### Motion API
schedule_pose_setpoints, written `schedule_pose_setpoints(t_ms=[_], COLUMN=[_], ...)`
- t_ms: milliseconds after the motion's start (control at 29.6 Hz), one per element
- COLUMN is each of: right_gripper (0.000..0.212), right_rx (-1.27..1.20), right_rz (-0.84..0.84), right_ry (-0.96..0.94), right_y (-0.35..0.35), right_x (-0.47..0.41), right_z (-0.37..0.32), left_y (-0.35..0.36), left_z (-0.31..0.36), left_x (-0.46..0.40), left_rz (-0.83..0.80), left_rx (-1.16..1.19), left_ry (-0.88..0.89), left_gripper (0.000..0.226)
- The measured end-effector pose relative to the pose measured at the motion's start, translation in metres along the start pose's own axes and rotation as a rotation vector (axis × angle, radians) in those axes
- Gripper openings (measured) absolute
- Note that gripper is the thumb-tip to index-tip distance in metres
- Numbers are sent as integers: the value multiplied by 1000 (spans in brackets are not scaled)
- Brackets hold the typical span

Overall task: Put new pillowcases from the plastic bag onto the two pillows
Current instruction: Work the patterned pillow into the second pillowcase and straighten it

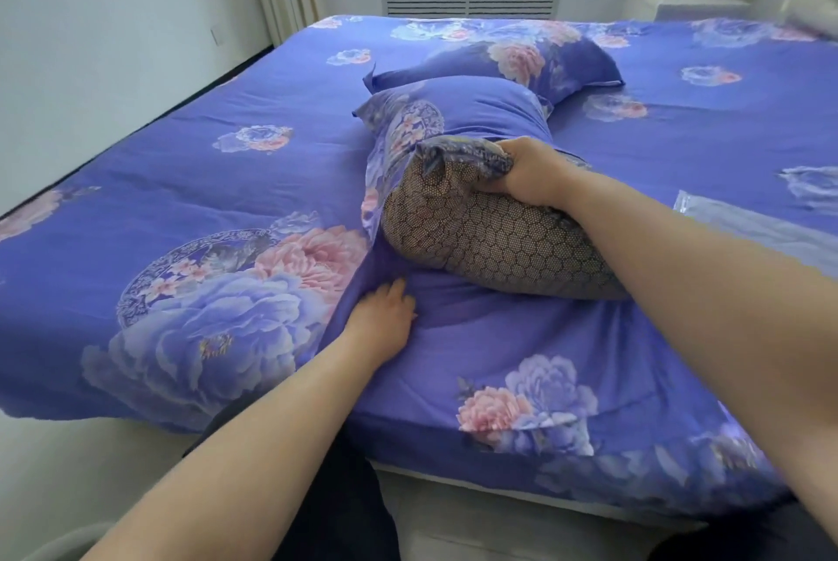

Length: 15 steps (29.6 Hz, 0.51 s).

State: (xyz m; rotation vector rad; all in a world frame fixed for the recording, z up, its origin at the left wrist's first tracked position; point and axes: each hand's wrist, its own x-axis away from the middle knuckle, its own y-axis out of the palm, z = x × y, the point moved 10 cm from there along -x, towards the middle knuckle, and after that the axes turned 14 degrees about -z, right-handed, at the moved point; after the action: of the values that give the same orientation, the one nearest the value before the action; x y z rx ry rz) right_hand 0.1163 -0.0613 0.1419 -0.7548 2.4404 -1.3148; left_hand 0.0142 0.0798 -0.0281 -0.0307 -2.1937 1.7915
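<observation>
1. Nearest the camera, my left hand [385, 315] presses flat, fingers straight, on the bed [521, 361].
2. Beyond it, my right hand [530, 170] grips one bunched pillowcase [453, 116] on one mesh pillow [499, 243].
3. One covered pillow [521, 57] lies behind.
4. One plastic bag [748, 225] lies right.

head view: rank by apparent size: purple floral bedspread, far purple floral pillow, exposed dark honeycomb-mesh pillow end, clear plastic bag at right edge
1. Purple floral bedspread, by far the largest.
2-3. Far purple floral pillow and exposed dark honeycomb-mesh pillow end look alike; the mesh end is nearer, so unranked.
4. Clear plastic bag, smallest, though cut off by the frame.
</observation>
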Motion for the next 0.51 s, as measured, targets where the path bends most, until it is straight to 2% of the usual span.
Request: schedule_pose_setpoints(t_ms=[67,135,236,337,439,506], right_gripper=[25,17,15,16,26,31], right_rx=[4,7,-28,-53,-31,80], right_rz=[-7,-25,-47,-44,-49,-76], right_ry=[30,66,54,52,77,90], right_y=[-3,-5,-6,-8,-8,1], right_x=[-11,-21,-34,-40,-43,-44], right_z=[6,11,13,19,20,12], left_y=[10,11,7,-4,-5,-25], left_z=[-3,-8,-14,-17,24,65], left_x=[-14,-27,-41,-46,-26,-9], left_rz=[-106,-120,-133,-133,-124,-38], left_rx=[20,-2,-5,83,178,312], left_ry=[-17,-62,-96,-107,32,156], left_gripper=[39,40,48,56,38,35])
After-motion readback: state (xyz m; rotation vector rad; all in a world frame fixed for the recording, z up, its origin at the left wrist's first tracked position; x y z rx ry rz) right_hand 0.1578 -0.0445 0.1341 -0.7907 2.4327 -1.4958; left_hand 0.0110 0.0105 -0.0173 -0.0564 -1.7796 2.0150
